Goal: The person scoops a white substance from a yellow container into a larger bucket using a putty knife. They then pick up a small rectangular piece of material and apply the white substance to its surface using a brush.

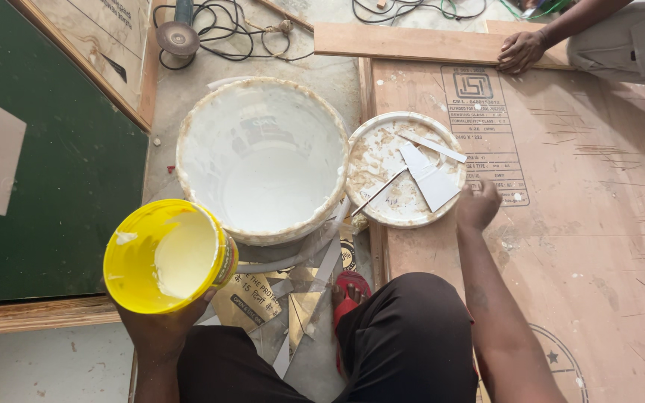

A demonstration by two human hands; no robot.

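Note:
My left hand point(160, 322) grips a small yellow bucket point(166, 255) from below, tilted, with pale cream glue inside. A large white bucket point(263, 158) holding white glue stands just beyond it on the floor. My right hand point(478, 206) hovers at the right rim of a round stained lid point(382, 168), fingers curled, by the white laminate scraps point(433, 179) lying on it. A thin stick point(379, 192) rests across the lid. Whether the right hand pinches a scrap is unclear.
A plywood sheet point(584, 224) covers the floor on the right. Another person's hand point(520, 51) presses a wooden plank point(404, 41) at the top. An angle grinder point(179, 33) with cables lies top left. A green board point(46, 157) stands left. My red sandal point(351, 287) sits below.

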